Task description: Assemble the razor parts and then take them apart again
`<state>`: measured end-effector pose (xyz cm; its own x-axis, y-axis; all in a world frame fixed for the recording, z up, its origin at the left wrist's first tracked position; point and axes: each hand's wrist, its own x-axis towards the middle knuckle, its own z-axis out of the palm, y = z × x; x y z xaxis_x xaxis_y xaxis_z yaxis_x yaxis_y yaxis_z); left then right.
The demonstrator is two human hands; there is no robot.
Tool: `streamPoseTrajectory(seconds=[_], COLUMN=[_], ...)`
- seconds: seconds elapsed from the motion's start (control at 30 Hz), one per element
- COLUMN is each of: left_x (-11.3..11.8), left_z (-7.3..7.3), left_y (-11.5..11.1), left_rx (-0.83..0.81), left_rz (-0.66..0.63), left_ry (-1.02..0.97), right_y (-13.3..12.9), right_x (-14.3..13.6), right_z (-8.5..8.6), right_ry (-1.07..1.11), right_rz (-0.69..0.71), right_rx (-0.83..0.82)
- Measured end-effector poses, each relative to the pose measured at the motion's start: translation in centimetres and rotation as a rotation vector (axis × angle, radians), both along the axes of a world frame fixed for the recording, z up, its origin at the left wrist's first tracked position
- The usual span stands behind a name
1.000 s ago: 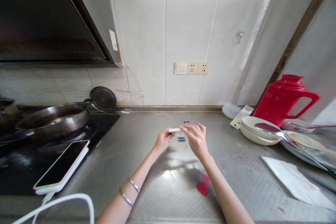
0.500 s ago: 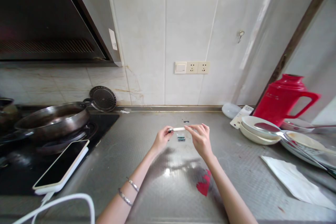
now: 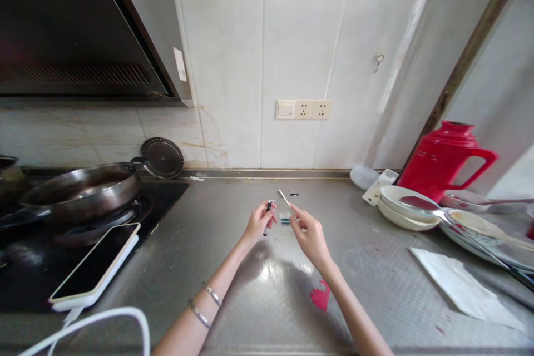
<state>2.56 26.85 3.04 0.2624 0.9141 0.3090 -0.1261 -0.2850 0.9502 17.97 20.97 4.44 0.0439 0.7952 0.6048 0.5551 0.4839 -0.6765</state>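
Note:
My left hand point(image 3: 255, 225) is closed around a small black razor point(image 3: 268, 217) with a pale, T-shaped head pointing up. A thin white stick point(image 3: 284, 198) is pinched in the fingers of my right hand point(image 3: 309, 236), tilted up and to the left. The stick and razor are apart. Between and just beyond my hands, a small clear pack with dark teal strips point(image 3: 285, 221) lies on the metal counter point(image 3: 208, 267). Farther back is a tiny black piece point(image 3: 294, 194), too small to name.
A red scrap point(image 3: 320, 296) lies near my right forearm. To the left are a phone point(image 3: 97, 264) with its white cable point(image 3: 104, 317) and a pan point(image 3: 83, 186) on the stove. Bowls point(image 3: 406, 217), a red thermos point(image 3: 440, 161) and a white tissue point(image 3: 463, 286) are at right.
Both hands held the white stick level between them; now it is in my right hand alone. The razor in my left hand has turned upright. My right hand has moved left and lower.

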Motion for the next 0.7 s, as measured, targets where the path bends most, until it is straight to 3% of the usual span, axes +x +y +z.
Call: streamPoseTrajectory(seconds=[0.27, 0.47, 0.7], left_x=[0.7, 0.9, 1.1], left_z=[-0.4, -0.6, -0.5], left_y=[-0.4, -0.6, -0.9], left_rx=[-0.014, -0.027, -0.039], left_rz=[-0.023, -0.005, -0.019], left_ry=[-0.016, -0.009, 0.002], right_y=[-2.9, -4.6, -4.5], right_x=[-3.1, -4.8, -5.0], right_z=[0.9, -0.3, 0.1], right_ry=[0.093, 0.204, 0.31], right_rz=[0.027, 0.046, 0.001], right_rx=[-0.068, -0.05, -0.072])
